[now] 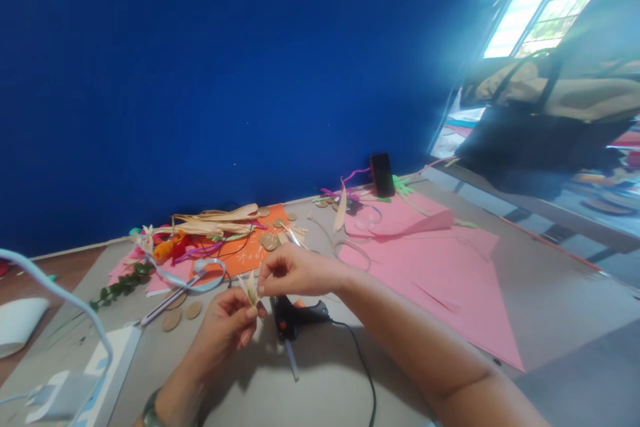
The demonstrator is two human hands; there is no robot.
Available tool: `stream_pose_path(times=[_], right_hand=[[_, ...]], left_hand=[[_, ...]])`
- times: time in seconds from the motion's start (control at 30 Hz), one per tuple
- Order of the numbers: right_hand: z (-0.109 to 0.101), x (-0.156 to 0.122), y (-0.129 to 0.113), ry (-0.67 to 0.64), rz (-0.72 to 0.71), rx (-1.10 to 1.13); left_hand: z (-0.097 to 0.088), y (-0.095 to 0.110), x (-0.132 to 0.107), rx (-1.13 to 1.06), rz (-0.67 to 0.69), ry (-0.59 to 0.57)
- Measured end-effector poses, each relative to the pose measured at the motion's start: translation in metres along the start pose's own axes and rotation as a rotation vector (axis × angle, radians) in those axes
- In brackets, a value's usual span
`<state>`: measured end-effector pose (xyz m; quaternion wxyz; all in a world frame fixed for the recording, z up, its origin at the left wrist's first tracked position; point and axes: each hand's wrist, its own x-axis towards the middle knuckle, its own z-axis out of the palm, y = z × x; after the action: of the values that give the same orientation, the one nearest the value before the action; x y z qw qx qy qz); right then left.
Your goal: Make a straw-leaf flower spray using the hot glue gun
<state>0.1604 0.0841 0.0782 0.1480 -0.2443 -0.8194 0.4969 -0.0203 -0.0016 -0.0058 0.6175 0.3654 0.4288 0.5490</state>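
Observation:
My left hand (pixel 231 317) pinches the base of a small cream-coloured flower (pixel 249 288), which looks made of dry husk-like strips. From the right, my right hand (pixel 295 270) reaches over, thumb and fingertips closed at the flower's petals. A black hot glue gun (pixel 287 319) lies on the table just below my right hand, a glue stick (pixel 292 361) poking out of its back. Its cord (pixel 365 363) runs toward the front edge. Beside my left hand are several flat wooden discs (pixel 193 309) and a pair of tweezers or a similar slim tool (pixel 165 305).
Behind the hands, husk strips (pixel 215 220) and coloured scraps lie on orange paper (pixel 235 257). Pink sheets (pixel 440 280) spread rightward, with a phone (pixel 383 175) against the blue partition (pixel 240 80). A power strip (pixel 107 367) is at left, and a dark bag (pixel 530 140) at right.

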Motion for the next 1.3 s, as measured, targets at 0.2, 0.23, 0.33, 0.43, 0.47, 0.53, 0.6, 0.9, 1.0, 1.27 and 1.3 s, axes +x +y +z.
stream_pose_path(times=[0.2, 0.23, 0.33, 0.43, 0.47, 0.53, 0.6, 0.9, 1.0, 1.27, 1.3], right_hand=[[0.001, 0.001, 0.0, 0.003, -0.015, 0.085], [0.001, 0.001, 0.001, 0.011, -0.021, 0.104], [0.001, 0.004, 0.005, 0.031, -0.038, 0.191], [0.002, 0.007, 0.011, 0.045, -0.037, 0.259], [0.003, 0.008, 0.013, 0.043, -0.036, 0.28], [0.006, 0.01, 0.015, 0.028, -0.038, 0.319], [0.009, 0.011, 0.015, 0.027, -0.043, 0.336], [0.017, 0.012, 0.009, 0.075, -0.086, 0.288], [0.018, 0.011, 0.008, 0.099, -0.076, 0.257], [0.019, 0.01, 0.007, 0.095, -0.07, 0.264], [0.02, 0.01, 0.007, 0.102, -0.07, 0.265]], left_hand=[[-0.003, 0.0, 0.0, -0.014, 0.022, -0.02], [-0.003, 0.0, 0.0, -0.016, 0.024, -0.017], [-0.005, -0.001, 0.002, -0.02, 0.035, 0.015], [-0.005, -0.001, 0.005, -0.033, 0.062, 0.061], [-0.005, -0.001, 0.006, -0.039, 0.075, 0.071], [-0.004, 0.0, 0.007, -0.049, 0.096, 0.084], [-0.003, 0.001, 0.007, -0.054, 0.111, 0.09], [-0.004, 0.0, 0.008, -0.082, 0.113, 0.095], [-0.004, 0.0, 0.007, -0.072, 0.108, 0.086], [-0.006, 0.0, 0.008, -0.053, 0.111, 0.047], [-0.006, -0.001, 0.008, -0.059, 0.114, 0.046]])
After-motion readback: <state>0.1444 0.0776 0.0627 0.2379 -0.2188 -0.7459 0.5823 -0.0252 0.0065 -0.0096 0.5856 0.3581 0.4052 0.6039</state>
